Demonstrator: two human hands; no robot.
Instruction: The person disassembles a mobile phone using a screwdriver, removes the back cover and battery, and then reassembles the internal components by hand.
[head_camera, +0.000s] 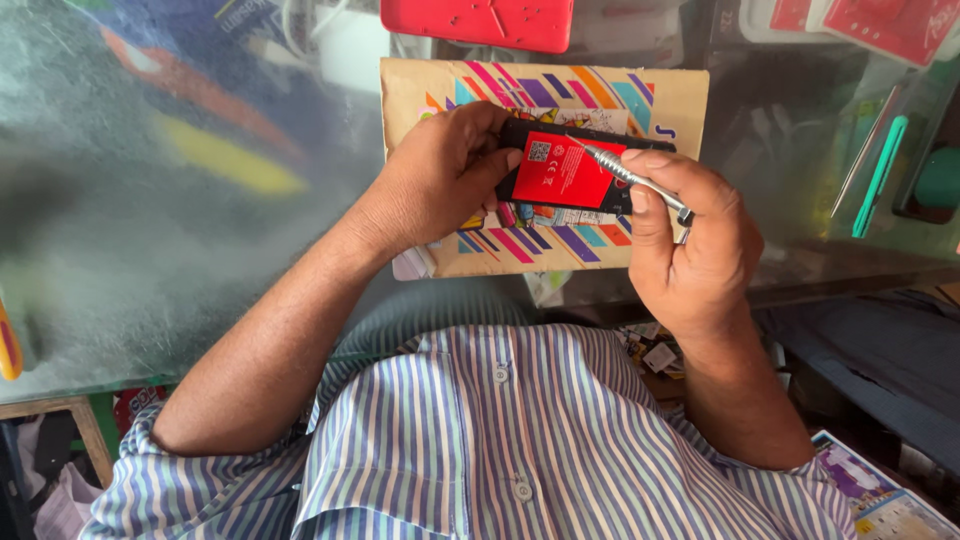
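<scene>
The phone (572, 172), black with a red battery showing, lies on the striped cardboard box (545, 165). Left hand (440, 180), wrist bent, clamps the phone's left edge. Right hand (690, 240) pinches a metal screwdriver (630, 180), tip angled onto the phone.

phone (565, 172) on card sheet (545, 165) on desk (150, 250) | left hand (440, 175) at phone's left end | right hand (690, 245) right of it, screwdriver (630, 180) tip over phone
</scene>
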